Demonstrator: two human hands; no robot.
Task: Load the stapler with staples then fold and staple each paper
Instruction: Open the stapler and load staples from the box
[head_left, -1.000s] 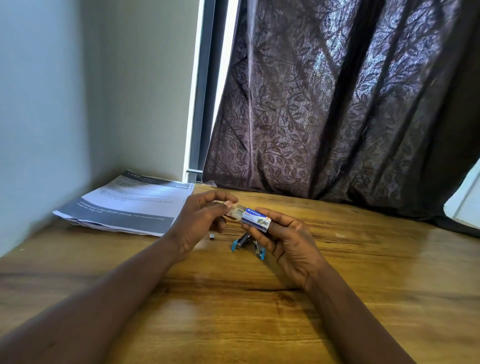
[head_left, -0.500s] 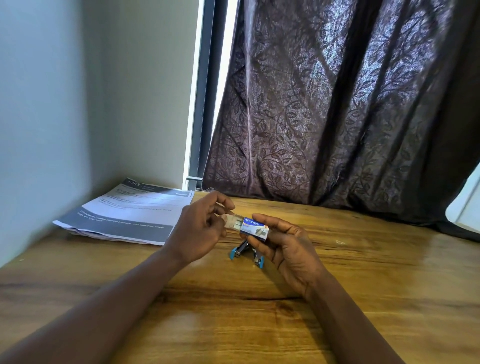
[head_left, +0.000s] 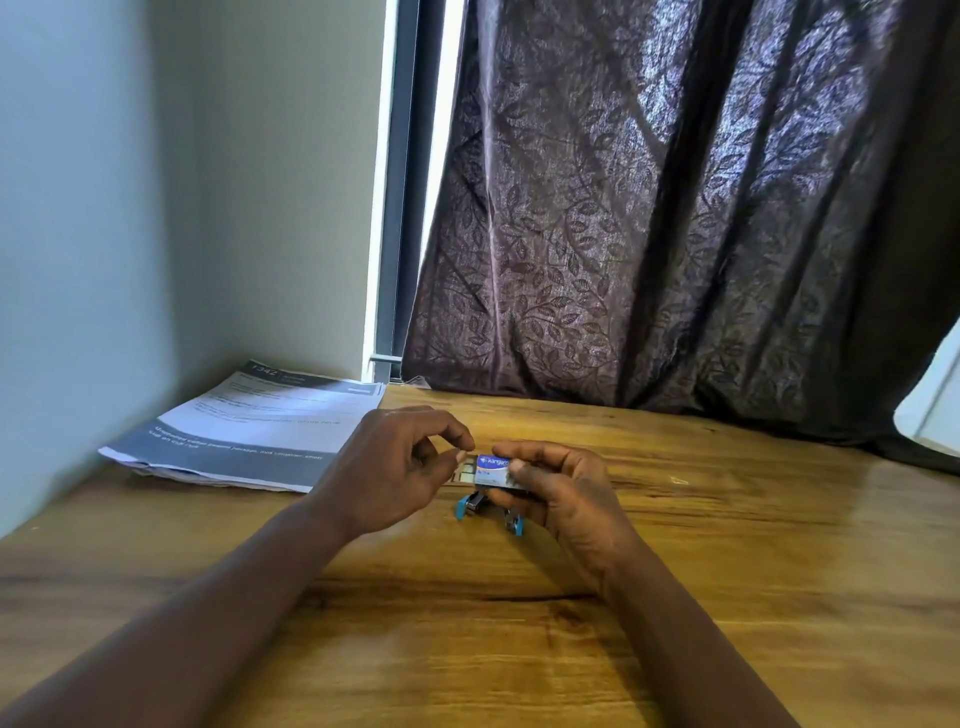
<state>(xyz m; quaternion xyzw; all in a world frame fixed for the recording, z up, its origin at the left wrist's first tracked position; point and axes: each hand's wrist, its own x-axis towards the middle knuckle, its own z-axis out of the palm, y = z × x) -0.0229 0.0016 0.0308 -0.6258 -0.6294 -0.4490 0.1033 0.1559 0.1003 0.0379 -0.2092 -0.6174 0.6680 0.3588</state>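
Staple box (head_left: 497, 469) held in both grips; stapler (head_left: 470, 506) not yet loaded.
From my head feed: right grip (head_left: 566, 499) is curled round the blue box, holding it just above the tabletop (head_left: 727, 571). The inner tray (head_left: 464, 474) is slid partly out to the left. Left grip (head_left: 395, 467) pinches the tray's end between thumb and forefinger. I can't make out any staples in it. The stapler lies hinged open on the tabletop right under the box, blue ends showing. The papers (head_left: 249, 431) are stacked flat at the far left by the wall, well apart from both grips.
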